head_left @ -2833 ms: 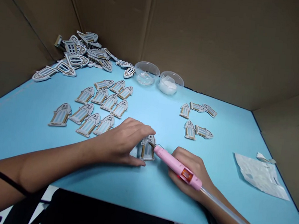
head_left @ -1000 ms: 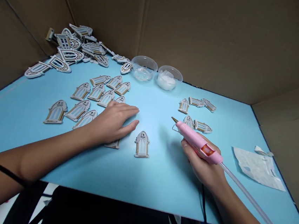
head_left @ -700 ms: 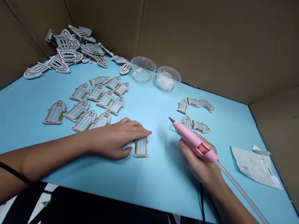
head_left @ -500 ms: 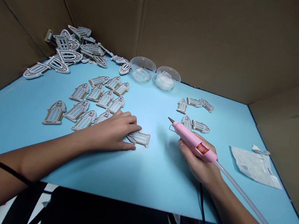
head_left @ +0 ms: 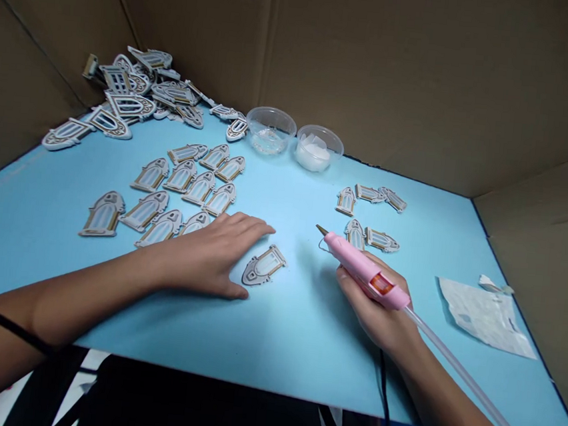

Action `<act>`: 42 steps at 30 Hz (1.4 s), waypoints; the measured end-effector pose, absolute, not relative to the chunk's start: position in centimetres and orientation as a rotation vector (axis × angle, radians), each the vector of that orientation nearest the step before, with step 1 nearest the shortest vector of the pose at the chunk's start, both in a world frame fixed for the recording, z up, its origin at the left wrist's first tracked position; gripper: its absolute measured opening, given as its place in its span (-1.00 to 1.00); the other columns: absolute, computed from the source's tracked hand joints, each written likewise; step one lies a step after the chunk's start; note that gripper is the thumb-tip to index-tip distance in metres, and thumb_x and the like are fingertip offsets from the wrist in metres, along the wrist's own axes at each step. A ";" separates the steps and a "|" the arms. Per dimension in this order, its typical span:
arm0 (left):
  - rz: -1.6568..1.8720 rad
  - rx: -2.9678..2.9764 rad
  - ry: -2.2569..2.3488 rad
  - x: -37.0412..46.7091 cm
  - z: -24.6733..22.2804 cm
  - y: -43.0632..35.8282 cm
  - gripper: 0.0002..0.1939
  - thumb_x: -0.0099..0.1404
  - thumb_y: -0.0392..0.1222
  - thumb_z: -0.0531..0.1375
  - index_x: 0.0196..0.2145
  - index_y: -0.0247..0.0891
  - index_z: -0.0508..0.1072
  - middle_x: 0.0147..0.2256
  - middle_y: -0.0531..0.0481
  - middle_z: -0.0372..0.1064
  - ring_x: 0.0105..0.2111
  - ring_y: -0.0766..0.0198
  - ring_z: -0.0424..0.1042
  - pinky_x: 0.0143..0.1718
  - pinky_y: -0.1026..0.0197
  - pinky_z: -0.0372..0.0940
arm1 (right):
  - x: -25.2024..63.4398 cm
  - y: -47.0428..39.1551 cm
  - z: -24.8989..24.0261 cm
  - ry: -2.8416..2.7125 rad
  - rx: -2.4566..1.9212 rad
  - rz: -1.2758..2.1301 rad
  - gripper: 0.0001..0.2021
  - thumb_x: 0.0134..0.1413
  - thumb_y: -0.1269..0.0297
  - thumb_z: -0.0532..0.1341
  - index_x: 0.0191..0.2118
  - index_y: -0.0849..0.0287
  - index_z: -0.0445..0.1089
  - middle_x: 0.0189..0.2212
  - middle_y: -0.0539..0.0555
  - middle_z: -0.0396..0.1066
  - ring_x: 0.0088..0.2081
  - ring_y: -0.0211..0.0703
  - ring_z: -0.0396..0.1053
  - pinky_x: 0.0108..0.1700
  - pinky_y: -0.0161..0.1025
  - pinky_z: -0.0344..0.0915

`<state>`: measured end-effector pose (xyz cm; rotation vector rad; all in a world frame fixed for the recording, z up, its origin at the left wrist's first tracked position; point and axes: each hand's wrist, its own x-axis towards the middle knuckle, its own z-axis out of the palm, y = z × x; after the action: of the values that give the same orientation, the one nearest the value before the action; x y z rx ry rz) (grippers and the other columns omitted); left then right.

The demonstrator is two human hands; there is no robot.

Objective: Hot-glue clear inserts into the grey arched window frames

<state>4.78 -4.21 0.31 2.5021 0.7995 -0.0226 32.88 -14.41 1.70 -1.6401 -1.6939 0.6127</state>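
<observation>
A small arched window piece (head_left: 264,265) lies alone on the light blue table (head_left: 281,347), tilted, with its rounded end toward the lower left. Beside it, my left hand (head_left: 220,250) is open, thumb and fingers spread around the piece's left side without gripping it. My right hand (head_left: 378,306) is wrapped round a pink glue gun (head_left: 366,268), whose metal nozzle points to the upper left, above the table. A clear glue stick extends from the gun's back end. Several similar window pieces (head_left: 182,176) lie left of and behind my left hand.
A heap of arched pieces (head_left: 131,104) fills the back left corner. Two clear plastic cups (head_left: 270,131) stand at the back, one holding white material (head_left: 314,154). Several pieces (head_left: 355,234) lie beyond the glue gun. White paper (head_left: 485,317) is at the right. Cardboard walls (head_left: 378,68) enclose the table.
My left hand has let go of the window piece and opened wider. The piece has turned, its rounded end now lower left. The glue gun has shifted very slightly left.
</observation>
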 end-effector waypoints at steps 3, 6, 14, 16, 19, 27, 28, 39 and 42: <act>-0.039 2.429 0.691 4.5 0.1 -3.9 0.07 0.25 -0.05 0.41 0.50 -0.17 -0.10 0.41 -0.23 0.09 0.37 -0.12 0.11 0.32 -0.03 0.09 | 33.0 -14.5 1.5 -1.756 -1.609 0.660 -0.77 0.17 0.31 0.20 -0.49 0.11 0.20 -0.52 -0.02 0.27 -0.46 -0.21 0.26 -0.37 -0.25 0.23; -0.004 2.387 0.636 4.6 -0.3 -3.7 0.05 0.23 -0.06 0.45 0.49 -0.15 -0.03 0.34 -0.20 0.23 0.31 -0.07 0.22 0.31 0.03 0.12 | 33.0 -14.6 1.5 -1.812 -1.606 0.771 -0.79 0.17 0.30 0.19 -0.48 0.12 0.23 -0.53 -0.03 0.26 -0.51 -0.24 0.25 -0.44 -0.28 0.20; 0.486 2.462 0.610 5.3 -1.7 -4.5 0.14 0.12 0.04 0.53 0.45 -0.17 -0.02 0.18 -0.23 0.37 0.17 -0.07 0.37 0.23 -0.03 0.19 | 32.2 -14.9 1.0 -2.066 -1.404 0.762 -0.75 0.13 0.43 0.18 -0.51 0.13 0.13 -0.54 -0.04 0.23 -0.54 -0.27 0.25 -0.47 -0.29 0.14; 0.557 2.508 0.535 5.2 -1.7 -4.8 0.12 0.16 0.05 0.52 0.44 -0.14 -0.05 0.18 -0.23 0.37 0.15 -0.07 0.38 0.22 -0.02 0.19 | 32.1 -15.0 0.6 -2.105 -1.375 0.692 -0.75 0.11 0.44 0.19 -0.50 0.13 0.11 -0.53 -0.03 0.22 -0.53 -0.26 0.25 -0.47 -0.29 0.15; 0.608 2.558 0.449 5.3 -1.5 -5.2 0.07 0.23 0.06 0.48 0.44 -0.13 -0.07 0.15 -0.22 0.39 0.12 -0.06 0.39 0.19 -0.01 0.17 | 32.0 -15.1 0.3 -2.138 -1.328 0.587 -0.74 0.07 0.47 0.19 -0.50 0.13 0.09 -0.55 -0.05 0.18 -0.55 -0.29 0.22 -0.49 -0.32 0.11; 0.649 2.587 0.441 5.3 -1.6 -5.3 -0.01 0.30 0.06 0.42 0.43 -0.11 -0.09 0.15 -0.21 0.39 0.12 -0.04 0.39 0.19 -0.01 0.15 | 32.2 -15.4 0.5 -2.168 -1.388 0.510 -0.74 0.04 0.46 0.17 -0.51 0.12 0.05 -0.55 -0.05 0.16 -0.58 -0.33 0.18 -0.52 -0.35 0.07; 0.656 2.589 0.440 5.2 -1.6 -5.3 -0.02 0.31 0.06 0.41 0.43 -0.11 -0.09 0.15 -0.21 0.39 0.12 -0.04 0.39 0.19 -0.01 0.14 | 32.2 -15.4 0.5 -2.169 -1.389 0.502 -0.74 0.04 0.47 0.17 -0.51 0.12 0.04 -0.55 -0.05 0.16 -0.58 -0.33 0.18 -0.52 -0.36 0.07; 0.645 2.615 0.498 5.1 -1.7 -5.3 -0.07 0.30 0.08 0.42 0.39 -0.14 0.00 0.14 -0.21 0.40 0.12 -0.04 0.40 0.19 -0.01 0.19 | 32.5 -15.6 0.0 -2.184 -1.374 0.499 -0.75 0.06 0.48 0.18 -0.50 0.13 0.07 -0.52 -0.07 0.14 -0.56 -0.36 0.16 -0.49 -0.38 0.05; 0.589 2.596 0.584 5.2 -1.8 -5.4 -0.05 0.24 0.15 0.43 0.39 -0.17 0.06 0.16 -0.23 0.40 0.13 -0.09 0.39 0.20 -0.06 0.20 | 32.6 -15.5 0.2 -2.187 -1.350 0.513 -0.76 0.10 0.47 0.19 -0.48 0.13 0.11 -0.51 -0.06 0.18 -0.54 -0.35 0.18 -0.48 -0.37 0.07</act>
<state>5.19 -5.41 -1.81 2.5963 0.5842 0.5889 32.56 -15.51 0.17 -1.3503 -2.1865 0.5134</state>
